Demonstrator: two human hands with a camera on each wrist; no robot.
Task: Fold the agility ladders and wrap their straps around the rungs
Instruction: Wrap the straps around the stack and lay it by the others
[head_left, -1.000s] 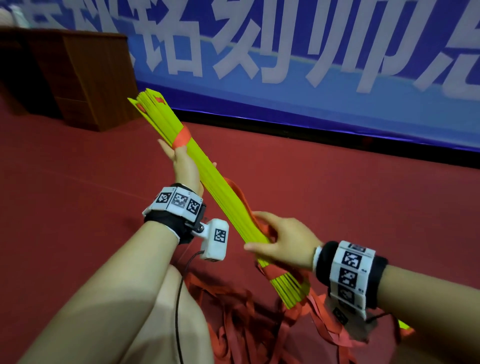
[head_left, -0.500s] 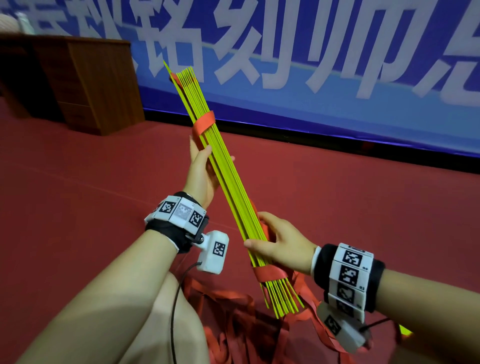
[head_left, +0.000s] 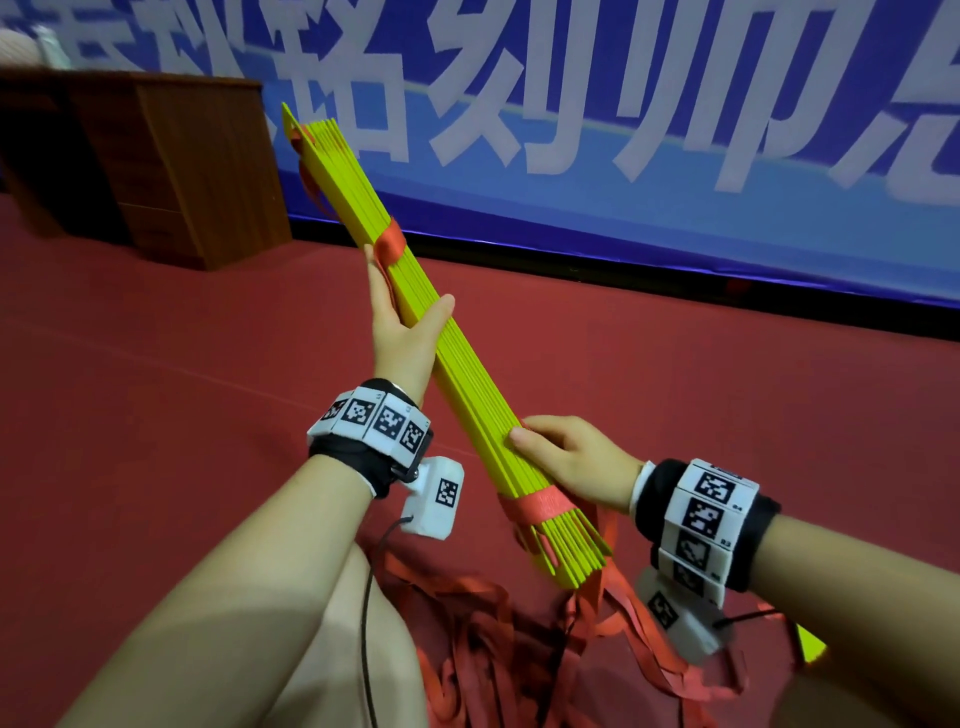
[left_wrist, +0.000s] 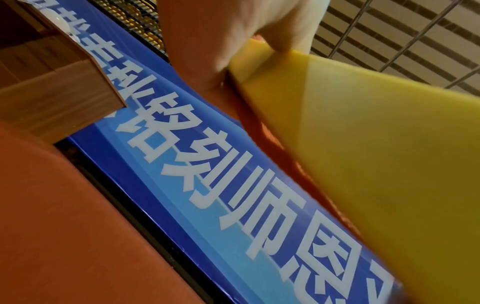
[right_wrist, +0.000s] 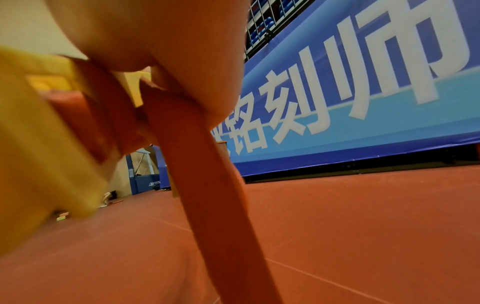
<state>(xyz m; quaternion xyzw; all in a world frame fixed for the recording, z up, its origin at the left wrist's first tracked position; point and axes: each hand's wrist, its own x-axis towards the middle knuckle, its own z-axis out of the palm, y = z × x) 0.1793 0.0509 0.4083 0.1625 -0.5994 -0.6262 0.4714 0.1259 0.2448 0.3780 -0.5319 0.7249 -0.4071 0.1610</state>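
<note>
**Wrapping straps round a gathered ladder**

Holding the stacked yellow rungs (head_left: 457, 374) aslant above the red floor (head_left: 156, 415), the left hand (head_left: 402, 332) gripped their upper part and the right hand (head_left: 571, 462) clasped the lower end. Strap bands (head_left: 540, 506) were on; the loose straps (head_left: 493, 623) below probably needed winding next. A blue banner (head_left: 675, 182) and wooden cabinet (head_left: 182, 166) stood behind.

Rung bundle held aslant above the floor.
Bundle of rungs (head_left: 457, 374) runs from far left to near right; left hand (head_left: 402, 332) midway, right hand (head_left: 566, 460) nearer. Loose straps (head_left: 493, 623) on floor (head_left: 156, 415) beneath. Cabinet (head_left: 171, 166) far left, before banner (head_left: 675, 156).
</note>
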